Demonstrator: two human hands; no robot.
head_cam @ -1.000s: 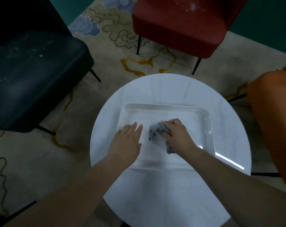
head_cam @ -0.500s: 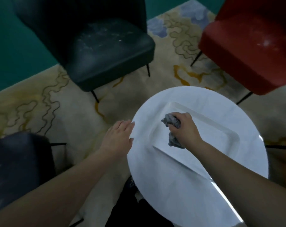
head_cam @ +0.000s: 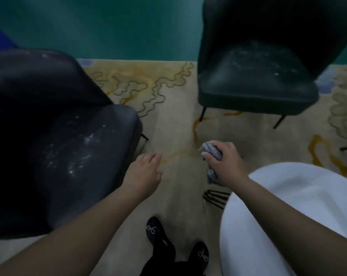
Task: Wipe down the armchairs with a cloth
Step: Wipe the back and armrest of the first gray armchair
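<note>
The right hand [head_cam: 226, 166] is closed tight around a bunched grey cloth [head_cam: 211, 151], which sticks out past the thumb at 11 o'clock and hangs below the fist at 7 o'clock; the fist hangs above bare rug, touching nothing else; the left hand [head_cam: 143, 174] is empty, palm down, fingers loosely spread and slightly curled, just off the front corner of the dark grey armchair [head_cam: 69, 152] without clear contact; between the 2 hands runs an open strip of patterned rug [head_cam: 174, 124] stretching toward 12 o'clock as far as the teal wall [head_cam: 109, 26]; the grey armchair fills the 9 o'clock side, its seat speckled with pale dust, its front edge bordering that strip; a dark green armchair [head_cam: 256, 86] stands at 1 o'clock, its seat also dusty, its thin black legs on the rug, well apart from the cloth; the rim of a round white table [head_cam: 268, 226] curves in at 4 o'clock under the right forearm; 2 dark slippers [head_cam: 155, 232] stand on the rug at 6 o'clock
</note>
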